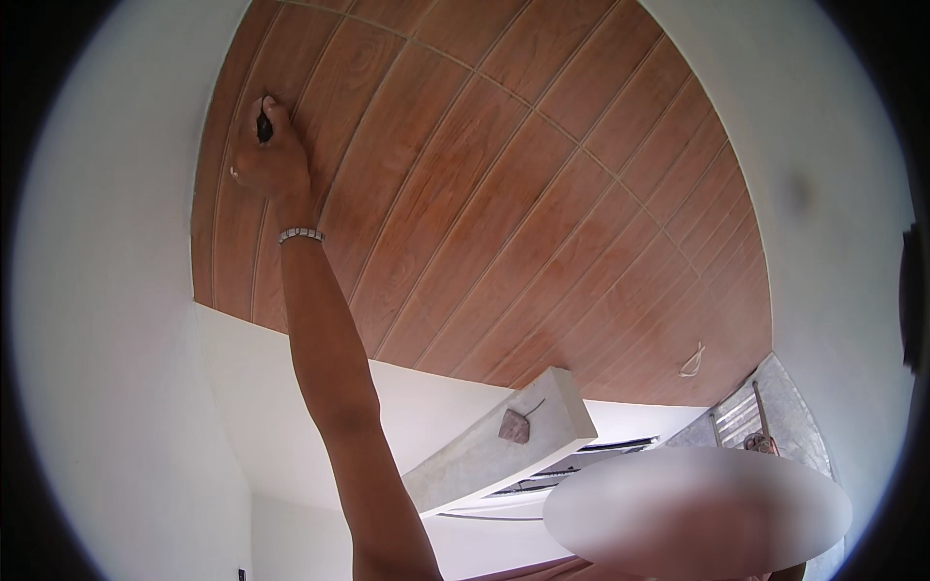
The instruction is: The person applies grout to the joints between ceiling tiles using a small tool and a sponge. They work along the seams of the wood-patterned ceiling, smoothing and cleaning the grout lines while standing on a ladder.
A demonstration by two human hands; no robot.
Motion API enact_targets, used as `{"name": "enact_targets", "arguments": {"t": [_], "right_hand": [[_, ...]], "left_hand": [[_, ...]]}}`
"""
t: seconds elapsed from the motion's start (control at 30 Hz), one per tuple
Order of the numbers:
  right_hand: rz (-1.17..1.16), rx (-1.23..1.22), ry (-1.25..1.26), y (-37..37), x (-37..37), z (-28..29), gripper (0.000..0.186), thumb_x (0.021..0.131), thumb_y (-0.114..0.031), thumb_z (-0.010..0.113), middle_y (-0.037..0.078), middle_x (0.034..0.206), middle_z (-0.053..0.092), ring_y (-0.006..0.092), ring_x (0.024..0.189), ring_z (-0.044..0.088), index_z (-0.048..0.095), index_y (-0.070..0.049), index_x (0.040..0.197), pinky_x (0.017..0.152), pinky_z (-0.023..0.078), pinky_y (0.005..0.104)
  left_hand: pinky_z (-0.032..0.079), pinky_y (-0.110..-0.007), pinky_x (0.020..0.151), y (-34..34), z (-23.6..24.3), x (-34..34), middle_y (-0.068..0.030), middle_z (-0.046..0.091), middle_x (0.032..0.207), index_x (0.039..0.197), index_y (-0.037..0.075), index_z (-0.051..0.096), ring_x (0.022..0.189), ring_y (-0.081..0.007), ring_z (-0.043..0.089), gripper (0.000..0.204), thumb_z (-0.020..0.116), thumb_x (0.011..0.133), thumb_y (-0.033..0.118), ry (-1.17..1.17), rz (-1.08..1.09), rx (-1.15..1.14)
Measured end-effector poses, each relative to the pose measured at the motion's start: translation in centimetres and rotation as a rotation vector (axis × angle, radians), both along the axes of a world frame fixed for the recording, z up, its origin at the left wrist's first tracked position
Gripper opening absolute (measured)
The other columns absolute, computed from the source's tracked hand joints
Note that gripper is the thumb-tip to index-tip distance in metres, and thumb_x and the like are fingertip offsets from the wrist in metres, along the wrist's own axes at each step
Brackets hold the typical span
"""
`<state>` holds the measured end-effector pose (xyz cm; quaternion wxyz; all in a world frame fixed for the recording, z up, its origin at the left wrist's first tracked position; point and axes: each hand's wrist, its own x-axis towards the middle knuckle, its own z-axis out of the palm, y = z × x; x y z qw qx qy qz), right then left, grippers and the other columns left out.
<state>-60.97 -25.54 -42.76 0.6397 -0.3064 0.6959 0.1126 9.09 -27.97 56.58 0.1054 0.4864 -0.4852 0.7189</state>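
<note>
My left hand (271,160) is closed around a small dark object (263,126), and only a little of it shows between the fingers. What kind of thing it is, I cannot make out. The fist is at or close to a reddish-brown, wood-look planked surface (465,203), towards its left edge. Whether it touches the planks is unclear. A pale segmented bracelet (301,234) circles the wrist, and the bare forearm stretches up from the lower edge. My right hand does not appear.
White walls (107,252) border the planks. Below them a pale beam-like block (542,412) carries a small greyish box (514,426) with a short wire. A thin white loop (692,361) shows against the planks at right. A blurred patch (697,508) covers the lower right.
</note>
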Motion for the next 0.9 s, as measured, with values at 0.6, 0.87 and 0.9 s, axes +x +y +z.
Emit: {"name": "enact_targets", "arguments": {"t": [0.6, 0.87, 0.9], "right_hand": [[0.009, -0.019, -0.016, -0.3, 0.7, -1.0, 0.044, 0.096, -0.046, 0.066, 0.020, 0.106, 0.073, 0.0379, 0.105, 0.072, 0.069, -0.010, 0.121, 0.085, 0.056, 0.0622], [0.020, -0.018, -0.028, -0.3, 1.2, -1.0, 0.046, 0.095, -0.047, 0.067, 0.021, 0.108, 0.074, 0.0383, 0.107, 0.072, 0.070, -0.009, 0.121, 0.087, 0.056, 0.0616], [0.018, -0.025, -0.029, -0.3, 1.4, -1.0, 0.046, 0.095, -0.047, 0.067, 0.021, 0.109, 0.074, 0.0383, 0.107, 0.072, 0.070, -0.009, 0.121, 0.087, 0.056, 0.0615]], "left_hand": [[0.059, -0.041, 0.082, 0.0, -0.4, -0.4, -0.0051, 0.082, 0.094, 0.101, 0.012, 0.086, 0.085, -0.0225, 0.078, 0.021, 0.078, 0.094, 0.030, 0.115, -0.010, -0.011], [0.059, -0.039, 0.081, 0.5, -0.3, -0.2, -0.0046, 0.082, 0.095, 0.104, 0.013, 0.085, 0.086, -0.0205, 0.078, 0.019, 0.079, 0.094, 0.029, 0.153, 0.057, 0.019], [0.059, -0.039, 0.080, 0.4, -0.3, -0.1, -0.0046, 0.082, 0.094, 0.104, 0.013, 0.085, 0.085, -0.0204, 0.077, 0.019, 0.079, 0.094, 0.028, 0.145, 0.010, 0.009]]}}
